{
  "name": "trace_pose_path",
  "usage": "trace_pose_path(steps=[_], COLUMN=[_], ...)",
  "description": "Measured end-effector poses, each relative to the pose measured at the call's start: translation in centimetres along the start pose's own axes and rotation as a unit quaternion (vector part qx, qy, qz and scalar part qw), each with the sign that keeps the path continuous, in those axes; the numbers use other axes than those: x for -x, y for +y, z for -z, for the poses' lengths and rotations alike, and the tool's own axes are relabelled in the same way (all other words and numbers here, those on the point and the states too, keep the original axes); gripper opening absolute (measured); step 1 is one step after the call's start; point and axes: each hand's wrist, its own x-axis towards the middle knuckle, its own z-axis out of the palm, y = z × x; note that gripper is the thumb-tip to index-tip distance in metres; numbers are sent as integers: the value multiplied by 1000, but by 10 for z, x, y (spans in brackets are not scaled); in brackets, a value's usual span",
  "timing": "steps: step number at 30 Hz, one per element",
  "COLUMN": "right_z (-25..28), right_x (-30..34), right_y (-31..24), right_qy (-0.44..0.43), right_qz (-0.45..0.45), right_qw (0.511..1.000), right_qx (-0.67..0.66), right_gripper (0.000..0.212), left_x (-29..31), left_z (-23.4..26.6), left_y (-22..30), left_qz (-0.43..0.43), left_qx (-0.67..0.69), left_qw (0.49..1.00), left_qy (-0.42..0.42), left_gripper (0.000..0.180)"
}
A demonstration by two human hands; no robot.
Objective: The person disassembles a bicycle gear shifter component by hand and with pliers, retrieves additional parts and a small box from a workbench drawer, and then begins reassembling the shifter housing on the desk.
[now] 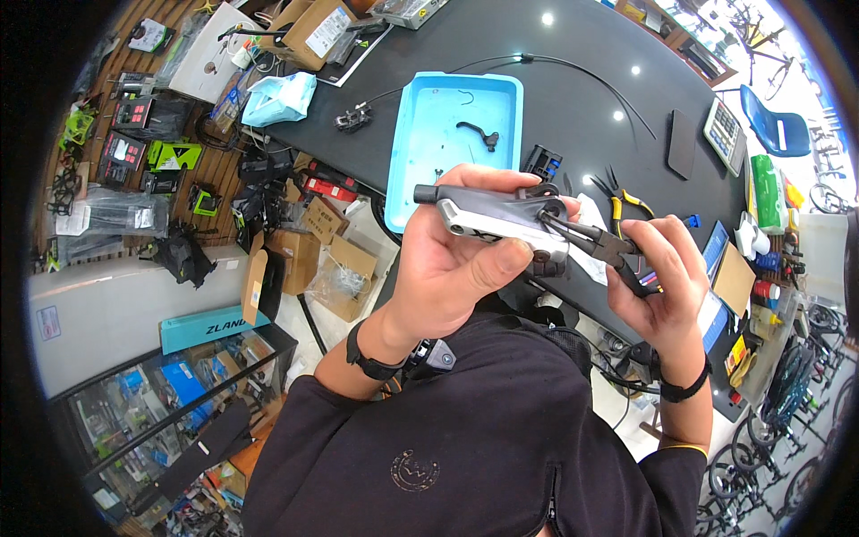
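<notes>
The left hand is closed around a grey-and-silver part, thumb along its near side and fingers along its far side; the part is held up above the near edge of the dark table, lying lengthwise across the view. The right hand grips a pair of dark pliers between thumb and fingers, the nose directed at the right end of the part; whether the tips are clamped on anything cannot be told. Each wrist carries a black band. Just beyond the left hand sits a light blue tray, with a black lever and smaller pieces lying in it. Yellow-handled pliers lie beyond the right hand. Farther right on the table are a flat black slab and a calculator. A black cable arcs behind the tray. At far left stands an open cardboard box, with a white-and-blue soft pack nearer.
</notes>
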Motion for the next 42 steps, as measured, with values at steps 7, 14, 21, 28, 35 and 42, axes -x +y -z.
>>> trace_pose_path(steps=[7, 14, 21, 28, 35, 42], right_z=[4, 7, 10, 14, 21, 16], right_x=[-1, -4, -6, -9, -14, -12], right_y=[-8, -8, -7, -5, -8, -15], right_qy=[-11, -38, -49, -56, -98, -104], right_qz=[-47, -40, -36, -19, -39, -62], right_qw=[999, 998, 998, 998, 994, 993], right_qx=[-6, 0, 3, 21, 31, -2], right_gripper=[48, 53, 58, 61, 60, 62], left_x=[-1, 4, 6, 8, 11, 14], left_z=[-2, -3, -3, 1, 17, 15], left_y=[0, 0, 2, 5, 4, 0], left_qz=[1, -11, 0, 29, 60, 55], left_qx=[10, 8, 21, 35, 11, 13], left_qw=[1000, 1000, 1000, 999, 998, 998], left_qy=[-1, 7, 5, -6, -13, 14], left_gripper=[60, 57, 55, 56, 55, 58])
